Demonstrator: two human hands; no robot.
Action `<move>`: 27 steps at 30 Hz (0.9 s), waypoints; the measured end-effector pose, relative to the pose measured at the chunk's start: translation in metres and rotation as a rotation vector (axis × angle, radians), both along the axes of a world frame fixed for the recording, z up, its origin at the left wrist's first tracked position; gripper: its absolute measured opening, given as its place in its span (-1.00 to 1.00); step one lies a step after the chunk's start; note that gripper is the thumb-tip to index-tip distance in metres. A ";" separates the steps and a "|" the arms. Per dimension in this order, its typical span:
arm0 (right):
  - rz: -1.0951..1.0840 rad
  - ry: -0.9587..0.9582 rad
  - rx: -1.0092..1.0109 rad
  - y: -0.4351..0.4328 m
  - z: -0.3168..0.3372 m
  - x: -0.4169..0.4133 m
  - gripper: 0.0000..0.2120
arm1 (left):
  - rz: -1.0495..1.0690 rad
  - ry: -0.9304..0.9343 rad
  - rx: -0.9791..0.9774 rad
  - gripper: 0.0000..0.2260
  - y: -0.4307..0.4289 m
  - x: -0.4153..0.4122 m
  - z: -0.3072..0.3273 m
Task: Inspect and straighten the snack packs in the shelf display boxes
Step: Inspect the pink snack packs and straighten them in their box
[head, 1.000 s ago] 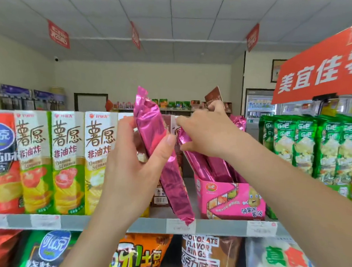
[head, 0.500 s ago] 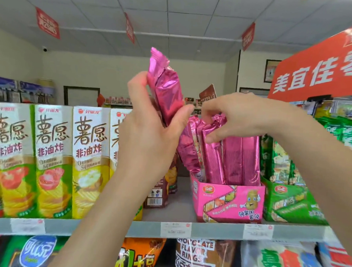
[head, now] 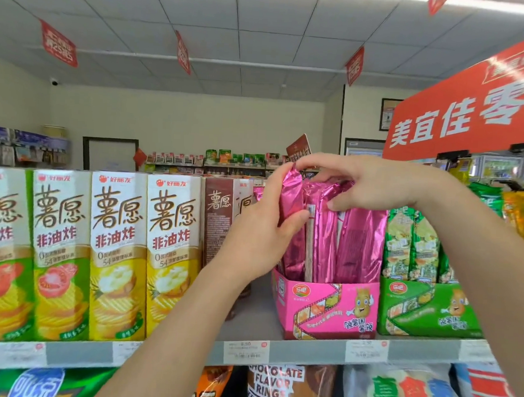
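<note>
Pack (head: 291,200) leftmost in pink display box (head: 324,306) gripped by left hand (head: 258,235); right hand (head: 372,183) pinches neighbouring packs (head: 359,244)

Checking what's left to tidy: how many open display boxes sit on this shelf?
2: the pink display box mid-shelf, and the green display box just right of it. More may be hidden farther right.

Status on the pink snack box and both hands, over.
Left hand grips the leftmost pink pack, standing in the pink display box. Right hand holds neighbouring packs at top. Green display box alongside, nothing blocking.
</note>
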State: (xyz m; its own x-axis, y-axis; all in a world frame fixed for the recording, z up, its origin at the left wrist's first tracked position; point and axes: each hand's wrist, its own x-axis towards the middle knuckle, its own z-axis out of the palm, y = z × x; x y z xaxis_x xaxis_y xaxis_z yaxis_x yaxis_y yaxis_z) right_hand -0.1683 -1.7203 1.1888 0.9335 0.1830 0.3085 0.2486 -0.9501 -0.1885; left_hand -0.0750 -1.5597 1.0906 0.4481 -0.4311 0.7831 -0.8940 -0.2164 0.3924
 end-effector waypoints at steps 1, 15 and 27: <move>-0.014 -0.022 -0.008 0.000 -0.001 0.000 -0.27 | -0.006 0.000 0.038 -0.39 0.000 0.001 0.001; -0.184 -0.232 -0.169 -0.010 -0.014 0.011 -0.59 | 0.047 0.076 0.170 -0.32 -0.019 0.005 -0.009; -0.118 -0.607 0.043 -0.022 -0.025 -0.009 -0.37 | 0.072 0.200 0.065 0.11 -0.007 -0.012 -0.043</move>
State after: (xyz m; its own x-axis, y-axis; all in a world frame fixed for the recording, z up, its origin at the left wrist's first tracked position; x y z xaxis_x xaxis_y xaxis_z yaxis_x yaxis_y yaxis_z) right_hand -0.1774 -1.7419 1.1633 0.6023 0.0651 0.7956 0.2176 -0.9723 -0.0851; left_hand -0.0867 -1.5663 1.0473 0.6233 -0.4392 0.6469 -0.7809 -0.3077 0.5435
